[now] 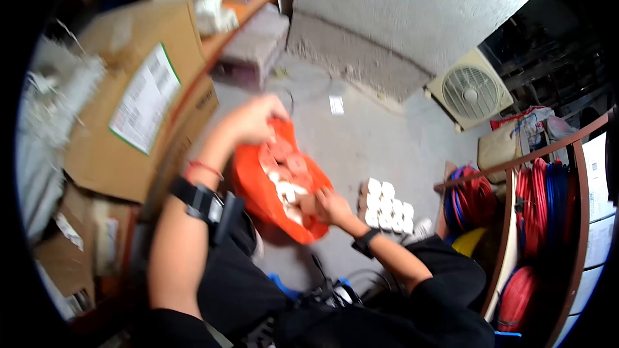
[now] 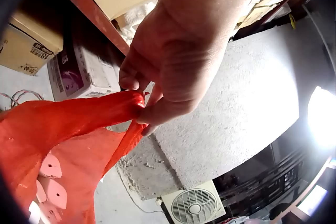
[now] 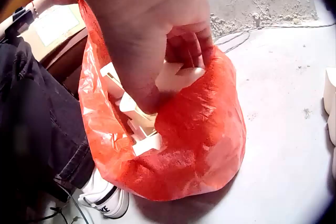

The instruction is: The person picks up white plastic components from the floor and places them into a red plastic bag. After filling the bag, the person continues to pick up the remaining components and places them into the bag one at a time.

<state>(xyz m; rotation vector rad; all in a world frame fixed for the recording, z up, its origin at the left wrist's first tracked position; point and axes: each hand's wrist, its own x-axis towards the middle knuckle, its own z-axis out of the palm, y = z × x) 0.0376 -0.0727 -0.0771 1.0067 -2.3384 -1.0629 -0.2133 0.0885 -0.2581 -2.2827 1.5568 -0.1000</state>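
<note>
A red plastic bag [image 1: 248, 177] with several white pieces [image 1: 293, 190] inside stands on the floor between the legs. The left hand [image 1: 255, 119] pinches the bag's rim at the far side; in the left wrist view the left hand [image 2: 173, 61] holds the gathered red plastic [image 2: 94, 111] between thumb and fingers. Reaching into the bag's mouth, the right hand [image 1: 334, 209] has its fingers curled round a white piece. In the right wrist view the right hand [image 3: 152, 40] grips that white piece [image 3: 176, 78] just inside the rim, its fingertips partly hidden.
Several white pieces [image 1: 385, 206] stand in rows on the floor, right of the bag. Cardboard boxes [image 1: 135, 103] and a shelf edge are at the left. A box fan [image 1: 471, 92] stands by the concrete block. Cable coils [image 1: 532, 206] fill a rack at the right.
</note>
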